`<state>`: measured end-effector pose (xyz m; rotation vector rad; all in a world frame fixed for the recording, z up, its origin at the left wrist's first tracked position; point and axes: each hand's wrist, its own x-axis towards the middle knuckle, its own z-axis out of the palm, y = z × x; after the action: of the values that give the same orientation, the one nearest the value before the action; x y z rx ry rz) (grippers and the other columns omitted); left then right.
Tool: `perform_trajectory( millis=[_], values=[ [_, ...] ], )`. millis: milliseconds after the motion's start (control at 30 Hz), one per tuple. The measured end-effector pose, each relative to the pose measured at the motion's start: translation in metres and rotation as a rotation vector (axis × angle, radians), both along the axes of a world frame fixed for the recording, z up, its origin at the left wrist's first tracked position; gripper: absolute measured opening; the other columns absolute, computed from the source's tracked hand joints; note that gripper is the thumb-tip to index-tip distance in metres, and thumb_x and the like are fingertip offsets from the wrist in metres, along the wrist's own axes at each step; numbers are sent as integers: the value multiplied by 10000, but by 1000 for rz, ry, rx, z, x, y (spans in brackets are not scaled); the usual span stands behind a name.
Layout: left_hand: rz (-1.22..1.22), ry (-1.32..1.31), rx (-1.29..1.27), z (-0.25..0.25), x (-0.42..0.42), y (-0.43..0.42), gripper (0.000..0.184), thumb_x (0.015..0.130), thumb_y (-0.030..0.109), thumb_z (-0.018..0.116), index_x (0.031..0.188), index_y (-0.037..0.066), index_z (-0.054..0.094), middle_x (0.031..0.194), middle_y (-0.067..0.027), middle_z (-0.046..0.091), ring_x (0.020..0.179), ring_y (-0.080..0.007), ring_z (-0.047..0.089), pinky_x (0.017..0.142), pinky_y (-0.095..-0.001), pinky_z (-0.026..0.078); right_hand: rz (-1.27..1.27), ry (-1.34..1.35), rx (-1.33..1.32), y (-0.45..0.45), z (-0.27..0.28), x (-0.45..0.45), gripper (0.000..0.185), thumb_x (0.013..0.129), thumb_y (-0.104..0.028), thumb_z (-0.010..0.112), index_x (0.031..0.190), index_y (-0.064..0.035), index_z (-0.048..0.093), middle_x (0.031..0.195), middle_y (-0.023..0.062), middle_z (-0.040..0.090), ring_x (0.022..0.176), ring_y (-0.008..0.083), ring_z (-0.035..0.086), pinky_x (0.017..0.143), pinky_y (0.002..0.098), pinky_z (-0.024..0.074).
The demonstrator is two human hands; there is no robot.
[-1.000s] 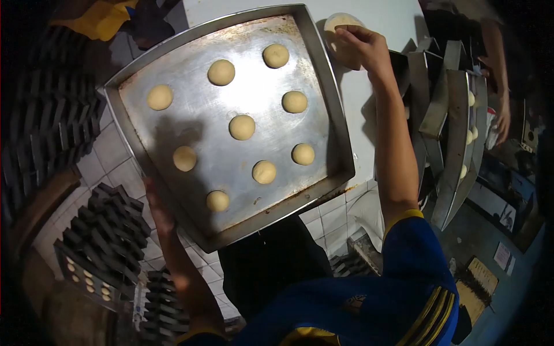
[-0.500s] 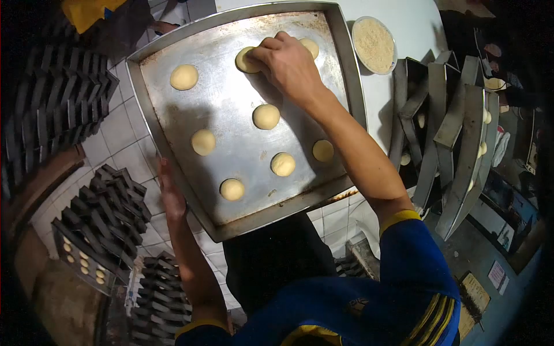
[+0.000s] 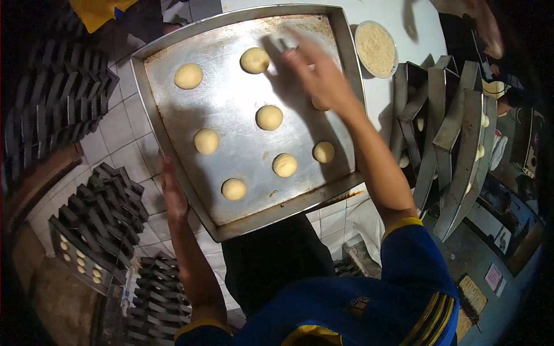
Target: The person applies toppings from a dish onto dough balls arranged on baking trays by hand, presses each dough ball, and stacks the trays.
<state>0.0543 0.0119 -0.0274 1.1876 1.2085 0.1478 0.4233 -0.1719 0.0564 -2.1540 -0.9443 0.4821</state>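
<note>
A large metal baking tray (image 3: 291, 212) with raised sides lies tilted before me, its far part on a white table. Several pale dough balls sit apart on it, among them one in the middle (image 3: 269, 117) and a slightly flattened one (image 3: 255, 60) near the far side. My right hand (image 3: 317, 75) hovers over the tray's far right, fingers apart and blurred, just right of the flattened ball. Beneath its wrist another dough ball (image 3: 320, 104) is partly hidden. My left hand (image 3: 175, 193) holds the tray's left wall from outside; some of its fingers are hidden.
A round bowl of pale crumbs (image 3: 376, 49) stands on the white table (image 3: 424, 34) right of the tray. Stacked metal trays (image 3: 456, 138) lean at the right. More dark stacks (image 3: 101, 216) stand on the tiled floor at left. Another person's arm (image 3: 487, 29) shows at top right.
My right hand has let go of the far dough ball and moved right, its fingers spreading. That ball now lies uncovered. My left hand stays at the tray's side.
</note>
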Motion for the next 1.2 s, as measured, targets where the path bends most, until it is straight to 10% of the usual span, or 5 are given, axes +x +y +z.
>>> perform_trajectory(
  millis=[167, 400, 600, 833, 1200],
  values=[
    [10, 12, -30, -1, -3, 3, 898, 1113, 602, 426, 1711, -3, 136, 1790, -189, 147, 1652, -279, 155, 1332, -414, 109, -318, -806, -378, -93, 2, 108, 378, 975, -291, 719, 1298, -97, 744, 1183, 164, 743, 1084, 422, 675, 961, 487, 548],
    [-28, -91, -36, -12, -5, 5, 855, 1133, 554, 410, 1718, 13, 100, 1800, -163, 103, 1657, -267, 126, 1334, -411, 94, -228, -743, -547, -110, 0, 112, 249, 951, -324, 756, 1120, -161, 837, 1046, 120, 796, 979, 364, 718, 868, 436, 568],
    [-50, -34, 2, -6, -1, 4, 867, 1126, 572, 417, 1724, 32, 97, 1798, -168, 111, 1659, -267, 120, 1334, -416, 85, -562, 153, 137, -111, 11, 101, 405, 952, -317, 800, 1227, -20, 790, 1120, 128, 806, 902, 277, 782, 841, 406, 615],
    [-57, -70, -17, -24, -12, 1, 871, 1122, 581, 421, 1724, 35, 109, 1794, -171, 132, 1653, -275, 155, 1333, -420, 103, -307, 491, 23, -66, 10, -38, 235, 992, -204, 792, 1138, -22, 813, 1020, 27, 795, 992, 96, 687, 940, 270, 526],
    [-9, -25, 4, -3, 3, 0, 888, 1122, 574, 415, 1709, -17, 105, 1781, -210, 165, 1649, -284, 175, 1330, -418, 113, 298, -463, -99, -52, -34, -95, 431, 829, -62, 818, 1245, -165, 775, 1215, -55, 731, 1009, 213, 628, 870, 373, 491]
  ],
)
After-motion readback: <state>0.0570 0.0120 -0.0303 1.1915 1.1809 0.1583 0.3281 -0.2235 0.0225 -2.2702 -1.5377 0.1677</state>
